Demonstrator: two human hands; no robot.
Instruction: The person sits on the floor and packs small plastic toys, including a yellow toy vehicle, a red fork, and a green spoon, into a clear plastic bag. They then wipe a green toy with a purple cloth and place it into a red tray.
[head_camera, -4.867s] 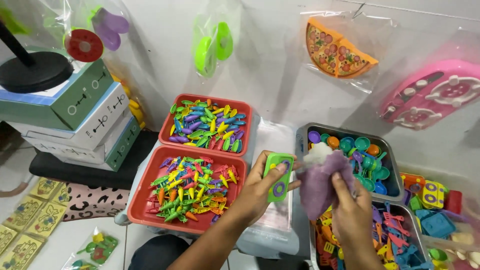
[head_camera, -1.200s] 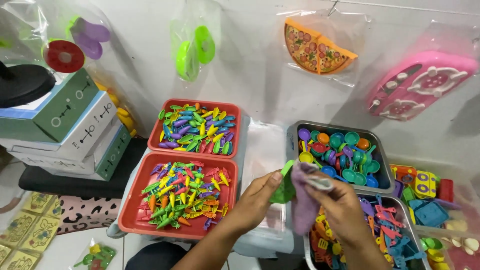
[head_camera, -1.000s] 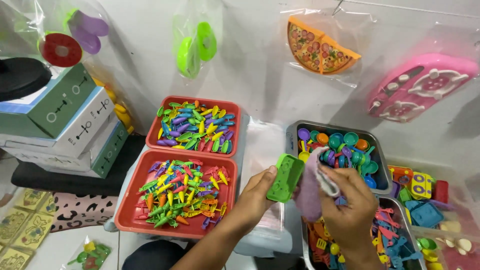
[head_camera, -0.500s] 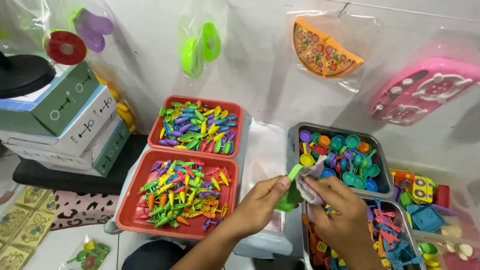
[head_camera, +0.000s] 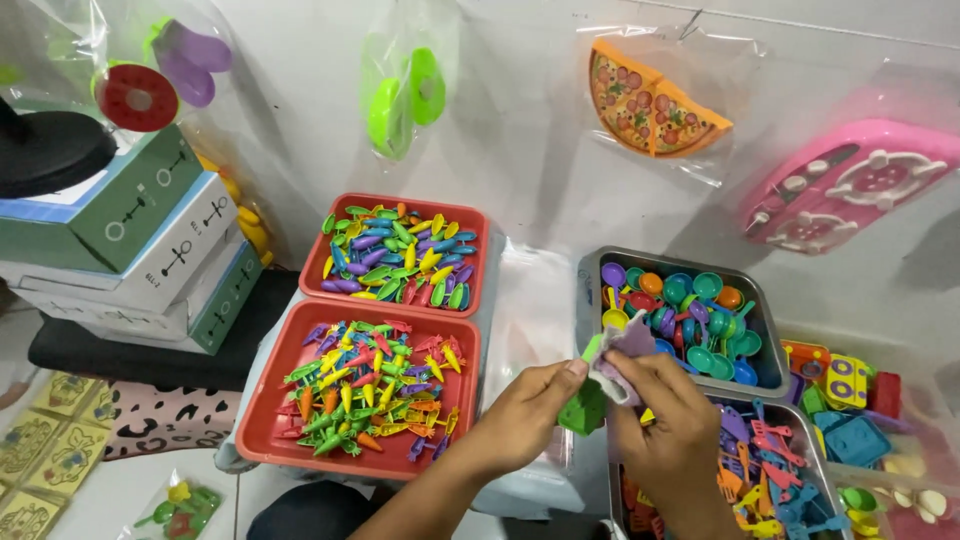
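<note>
left hand pinched small green plastic toy; right hand gripped crumpled lilac cloth, probably pressed on it, above grey metal tray.

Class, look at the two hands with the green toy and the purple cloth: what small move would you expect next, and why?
Probably another short rub of the purple cloth over the green toy. The left hand pinches the toy from the side, while the right hand presses the bunched cloth against its upper end. Both meet above the gap between the red tray and the grey bin; neither reaches toward a container.
</note>
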